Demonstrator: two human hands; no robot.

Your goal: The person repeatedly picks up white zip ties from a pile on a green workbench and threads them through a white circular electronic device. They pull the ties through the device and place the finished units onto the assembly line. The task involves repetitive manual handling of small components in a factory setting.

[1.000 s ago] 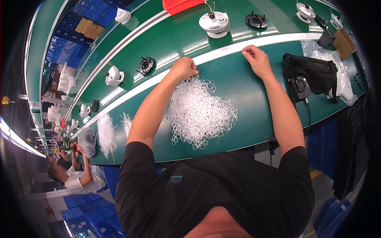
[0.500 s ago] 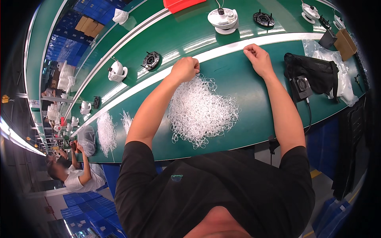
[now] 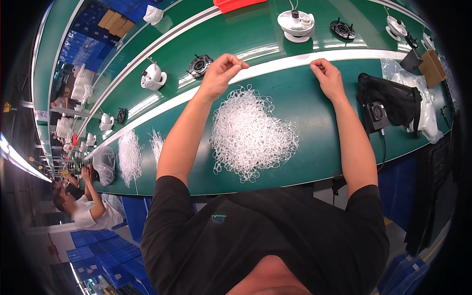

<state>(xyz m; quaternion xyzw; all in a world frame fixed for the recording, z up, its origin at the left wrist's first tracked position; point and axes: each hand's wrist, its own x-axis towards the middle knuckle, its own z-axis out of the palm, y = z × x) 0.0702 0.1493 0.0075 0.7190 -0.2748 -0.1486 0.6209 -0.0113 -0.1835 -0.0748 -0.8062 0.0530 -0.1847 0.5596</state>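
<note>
A heap of small white looped ties [image 3: 253, 132] lies on the green table in front of me. Just beyond its far left edge, my left hand [image 3: 221, 76] is raised, thumb and forefinger pinched together and pointing right. My right hand [image 3: 328, 79] hovers near the table's white far border, to the right of the heap, with its thumb and forefinger also pressed together. Anything in either pinch is too small to make out. Close behind my left hand, a round black part with prongs [image 3: 199, 66] sits on the belt.
Beyond the white border [image 3: 290, 60], a green belt carries white fan-like housings [image 3: 296, 25] and another black round part [image 3: 342, 30]. To the right lie a black mesh bag [image 3: 391, 98], a small black device [image 3: 377, 114] and clear plastic [image 3: 427, 108]. More white ties [image 3: 130, 160] and a seated person [image 3: 93, 209] are at left.
My left hand has lifted away from the heap's far edge, its pinch now turned to the right. My right hand has shifted slightly. Parts on the belt have moved to the right.
</note>
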